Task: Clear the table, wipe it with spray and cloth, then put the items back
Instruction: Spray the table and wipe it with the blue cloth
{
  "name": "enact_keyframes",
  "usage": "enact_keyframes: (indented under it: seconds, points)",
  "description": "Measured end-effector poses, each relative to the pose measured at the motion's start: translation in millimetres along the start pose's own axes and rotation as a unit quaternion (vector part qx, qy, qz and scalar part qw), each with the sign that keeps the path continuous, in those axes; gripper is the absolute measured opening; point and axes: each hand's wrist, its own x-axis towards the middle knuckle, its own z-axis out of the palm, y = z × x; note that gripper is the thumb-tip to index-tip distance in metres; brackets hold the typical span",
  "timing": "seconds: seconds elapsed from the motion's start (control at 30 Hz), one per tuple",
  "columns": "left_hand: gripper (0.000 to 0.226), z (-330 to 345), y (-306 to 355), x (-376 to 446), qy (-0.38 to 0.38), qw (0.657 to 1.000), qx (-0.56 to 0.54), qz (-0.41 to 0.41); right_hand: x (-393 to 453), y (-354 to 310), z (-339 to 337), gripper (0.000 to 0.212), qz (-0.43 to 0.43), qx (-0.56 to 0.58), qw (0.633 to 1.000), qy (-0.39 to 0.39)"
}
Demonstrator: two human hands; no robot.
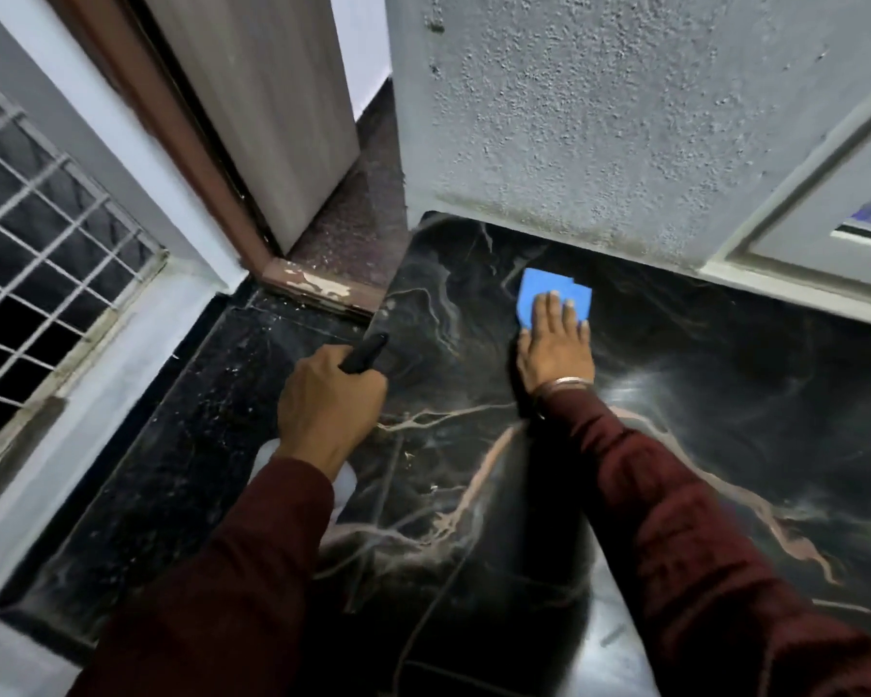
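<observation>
Blue cloth (549, 294) pinned flat under the right hand (556, 349) near the table's (725, 420) far edge, left hand (330, 399) gripping the spray bottle (365, 355): best wipe in overlapping strokes.

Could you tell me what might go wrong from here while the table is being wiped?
1. The right hand presses the blue cloth close to the rough wall; knuckles could scrape it.
2. The left hand holds the spray bottle over the marble table edge; it might slip or spray astray.
</observation>
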Motion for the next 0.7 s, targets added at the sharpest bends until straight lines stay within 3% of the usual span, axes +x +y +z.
enact_keyframes:
  seconds: [0.1, 0.2, 0.27, 0.37, 0.43, 0.5, 0.6, 0.67, 0.7]
  points:
    - [0.013, -10.1, -15.2, 6.4, 0.010, 1.000, -0.001, -0.003, -2.2, -40.6, 3.5, 0.063, -0.001, 0.011, 1.000, 0.000]
    - [0.015, -21.6, -26.8, 13.2, 0.023, 1.000, 0.003, -0.008, -28.4, -107.8, 11.7, 0.073, -0.161, -0.003, 0.987, -0.026]
    - [0.017, -30.2, -31.3, 14.6, 0.037, 0.999, -0.006, -0.011, -68.5, -142.7, 18.1, 0.068, -0.271, -0.012, 0.961, -0.057]
    - [0.015, -31.9, -36.1, 13.3, 0.037, 0.999, -0.011, -0.024, -146.0, -140.9, 26.1, 0.059, -0.441, 0.002, 0.892, -0.100]
    - [0.016, -29.8, -36.8, 12.9, 0.027, 0.999, -0.017, -0.033, -147.1, -115.2, 26.4, 0.058, -0.482, 0.013, 0.868, -0.117]
    - [0.019, -31.3, -38.0, 12.5, 0.019, 0.999, -0.028, -0.035, -109.0, -97.2, 25.1, 0.058, -0.434, 0.003, 0.897, -0.080]
    - [0.017, -37.9, -47.0, 8.4, 0.021, 0.999, -0.017, -0.036, -45.1, -86.0, 13.9, 0.065, -0.247, 0.030, 0.967, -0.054]
    - [0.015, -41.5, -50.3, 4.3, 0.022, 0.999, -0.002, -0.031, -34.6, -98.3, 12.0, 0.060, -0.161, 0.029, 0.985, -0.057]
    - [0.015, -42.3, -50.2, 3.6, 0.025, 0.999, 0.001, -0.027, -42.6, -111.3, 12.5, 0.060, -0.157, 0.024, 0.986, -0.054]
